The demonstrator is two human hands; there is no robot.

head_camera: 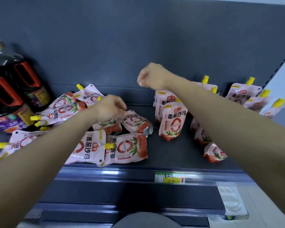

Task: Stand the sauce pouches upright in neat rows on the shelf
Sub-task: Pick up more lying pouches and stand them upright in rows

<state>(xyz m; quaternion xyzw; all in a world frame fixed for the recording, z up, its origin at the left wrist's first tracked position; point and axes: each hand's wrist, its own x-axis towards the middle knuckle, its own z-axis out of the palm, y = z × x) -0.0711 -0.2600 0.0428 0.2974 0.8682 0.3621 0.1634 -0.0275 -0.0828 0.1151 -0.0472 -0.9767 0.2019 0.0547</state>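
Pink sauce pouches with yellow spouts are spread over the dark shelf [171, 155]. Several lie flat in a heap at the left, among them one pouch [125, 148] near the front edge. My left hand [110, 107] is over this heap, fingers closed on the top of a pouch [108, 127] whose red base points down. Two pouches stand upright in the middle, the front one [173, 120] facing me. My right hand [151, 76] hovers above them as a loose fist holding nothing. More upright pouches [242, 94] stand at the back right, and my right forearm partly hides others.
Large dark bottles with red handles [11, 89] stand at the far left beside the heap. A green and yellow price tag [169, 177] sits on the shelf's front rail. The shelf upright [280, 66] bounds the right side. A lower shelf edge shows below.
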